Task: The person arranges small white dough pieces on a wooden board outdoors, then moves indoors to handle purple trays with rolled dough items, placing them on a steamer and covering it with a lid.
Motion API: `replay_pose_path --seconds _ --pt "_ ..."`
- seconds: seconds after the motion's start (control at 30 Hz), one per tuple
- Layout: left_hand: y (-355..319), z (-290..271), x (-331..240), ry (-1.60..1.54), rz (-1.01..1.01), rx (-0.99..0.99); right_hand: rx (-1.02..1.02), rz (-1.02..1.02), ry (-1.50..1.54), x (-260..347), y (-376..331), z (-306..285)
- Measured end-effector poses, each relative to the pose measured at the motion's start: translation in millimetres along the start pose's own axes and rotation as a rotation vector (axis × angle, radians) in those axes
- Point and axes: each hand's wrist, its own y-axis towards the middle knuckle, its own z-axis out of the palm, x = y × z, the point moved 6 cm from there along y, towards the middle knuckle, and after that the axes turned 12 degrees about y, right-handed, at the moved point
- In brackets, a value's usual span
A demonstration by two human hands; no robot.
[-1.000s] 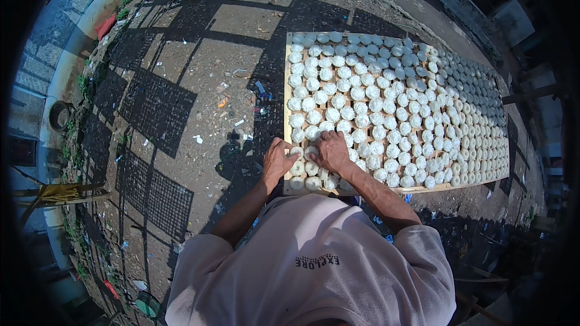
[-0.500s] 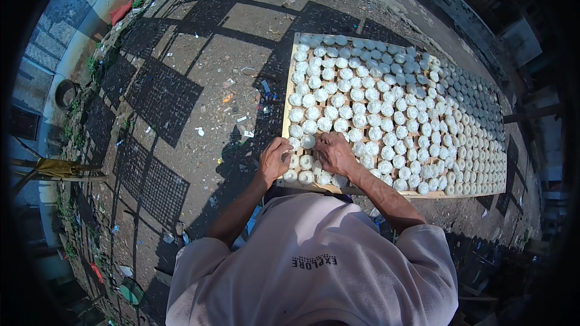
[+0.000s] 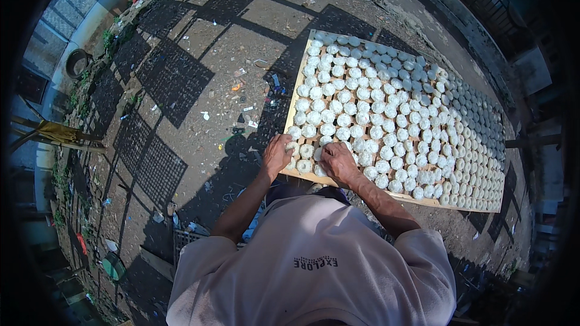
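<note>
A wide slatted wooden tray [image 3: 294, 104] carries closely set rows of round white cakes [image 3: 343, 120], rough on top in the left and middle part. My left hand [image 3: 277, 156] is at the near left corner, thumb and fingers curved round a pale ring-shaped cake [image 3: 292, 148]. Below it lies another ring-shaped cake [image 3: 304, 166] with a dimpled centre. My right hand [image 3: 340, 164] is a short way to the right, its fingers bent down and pressed together over the near rows. What its fingertips grip, if anything, is hidden beneath them.
Smoother, darker ring-shaped cakes [image 3: 477, 160] fill the tray's right side. Dirt ground [image 3: 223, 84] with scattered litter and grid-like shadows lies to the left. A tyre [image 3: 77, 63] leans at a low wall, and a wooden pole [image 3: 534, 142] stands out beyond the tray's right edge.
The view has turned slightly, so the tray appears tilted. My right hand has shifted right, away from my left hand. The left hand's fingers have come round a ring-shaped cake.
</note>
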Motion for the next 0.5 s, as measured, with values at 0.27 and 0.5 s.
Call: replay_pose_path --seconds 0.27,0.5 --pt "13.9 2.2 10.2 -0.051 -0.075 0.134 0.068 0.090 -0.242 17.9 49.0 17.0" --pt "8.6 -7.3 -5.7 -0.159 -0.100 0.110 0.192 0.183 -0.103 -0.1 53.1 25.8"
